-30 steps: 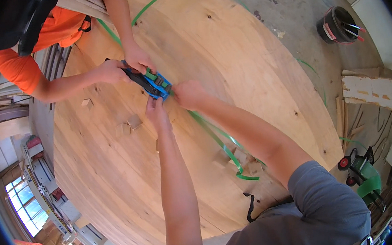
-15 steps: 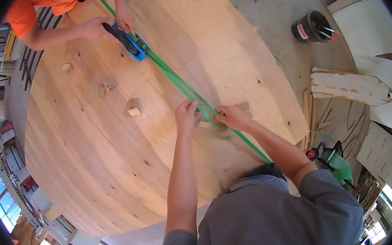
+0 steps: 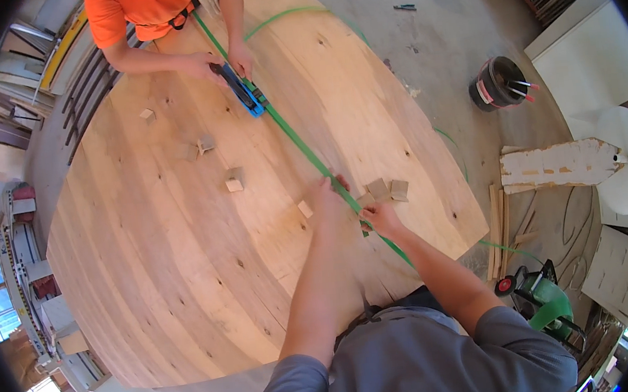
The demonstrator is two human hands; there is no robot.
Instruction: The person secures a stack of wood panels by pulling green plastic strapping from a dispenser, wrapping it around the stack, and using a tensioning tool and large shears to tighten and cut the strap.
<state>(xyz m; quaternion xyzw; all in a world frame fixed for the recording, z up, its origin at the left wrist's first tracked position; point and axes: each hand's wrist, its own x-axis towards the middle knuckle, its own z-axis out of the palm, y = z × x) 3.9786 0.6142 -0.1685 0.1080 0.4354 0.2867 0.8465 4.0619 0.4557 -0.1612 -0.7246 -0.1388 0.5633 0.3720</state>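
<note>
A green strap (image 3: pixel 295 139) runs over the large plywood sheet (image 3: pixel 162 271). My left hand (image 3: pixel 327 201) is closed on the strap near the middle of the board, fingertips showing past its far side. Closer to me, my right hand (image 3: pixel 383 220) pinches the strap, with a short green piece showing under its fingers. Small wood blocks lie by my hands: one block (image 3: pixel 305 209) left of my left hand, and a block (image 3: pixel 399 190) among a few beyond my right hand. At the far end, a co-worker in orange holds a blue strapping tool (image 3: pixel 245 93) on the strap.
More small blocks (image 3: pixel 233 179) lie on the board's left half. On the floor at right are a black bucket (image 3: pixel 501 83) with handled tools inside, a worn white board (image 3: pixel 559 165), wood strips (image 3: pixel 496 231) and a green machine (image 3: pixel 547 302). Loose green strap (image 3: pixel 285 14) curves over the far edge.
My left hand has moved from beside the strap onto it, and both hands sit nearer the same line. The two spread strap runs now lie together. The whole view has shifted slightly.
</note>
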